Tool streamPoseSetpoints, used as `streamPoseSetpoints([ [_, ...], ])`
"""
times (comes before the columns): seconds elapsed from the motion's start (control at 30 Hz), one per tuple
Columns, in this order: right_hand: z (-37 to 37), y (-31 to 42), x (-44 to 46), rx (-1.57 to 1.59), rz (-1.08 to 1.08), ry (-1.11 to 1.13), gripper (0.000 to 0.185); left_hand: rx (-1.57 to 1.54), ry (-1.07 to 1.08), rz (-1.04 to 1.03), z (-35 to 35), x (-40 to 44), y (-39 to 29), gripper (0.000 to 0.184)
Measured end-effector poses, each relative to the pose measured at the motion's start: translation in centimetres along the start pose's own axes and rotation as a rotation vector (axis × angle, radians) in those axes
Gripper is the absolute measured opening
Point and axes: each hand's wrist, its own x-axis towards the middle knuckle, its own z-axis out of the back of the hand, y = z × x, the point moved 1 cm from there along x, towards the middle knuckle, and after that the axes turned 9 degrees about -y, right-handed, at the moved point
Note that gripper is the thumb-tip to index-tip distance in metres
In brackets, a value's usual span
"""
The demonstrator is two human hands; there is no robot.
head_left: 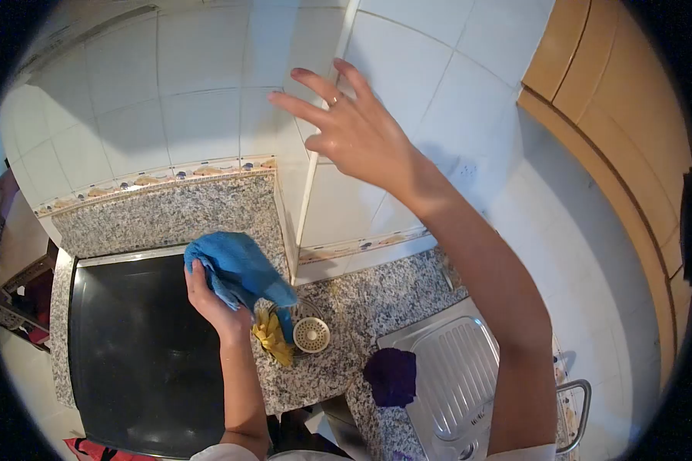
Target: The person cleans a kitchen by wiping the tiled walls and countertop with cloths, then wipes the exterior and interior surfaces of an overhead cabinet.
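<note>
My left hand [217, 302] grips a bunched blue cloth [238, 265] above the right side of the black stovetop [146, 361]. The cloth's loose end hangs toward the counter. Raised high, my right hand [350, 127] has its fingers spread and holds nothing. It is in front of the white wall tiles [396, 77], near the corner trim; whether a fingertip touches the wall I cannot tell. Below the cloth, a yellow cloth or glove-like item [273, 338] lies on the granite counter [338, 307], beside a round cream perforated piece [311, 335].
A dark purple cloth [392, 377] lies at the edge of the steel sink drainboard [461, 361]. My right forearm passes over the drainboard's right side. Wooden cabinets [615, 107] curve along the upper right. A granite backsplash [169, 211] stands behind the stovetop.
</note>
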Motion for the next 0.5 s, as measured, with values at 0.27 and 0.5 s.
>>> streamPoseSetpoints([
  [0.27,12.7,1.3,-8.2,0.475,-0.718,-0.214,0.010,-0.057,-0.051,-0.016,4.5,3.2,-1.5,0.033],
  [0.5,41.4,20.6,-41.3,1.207,-2.112,-0.891,0.039,-0.116,-0.058,0.146,7.0,3.0,-4.6,0.035],
])
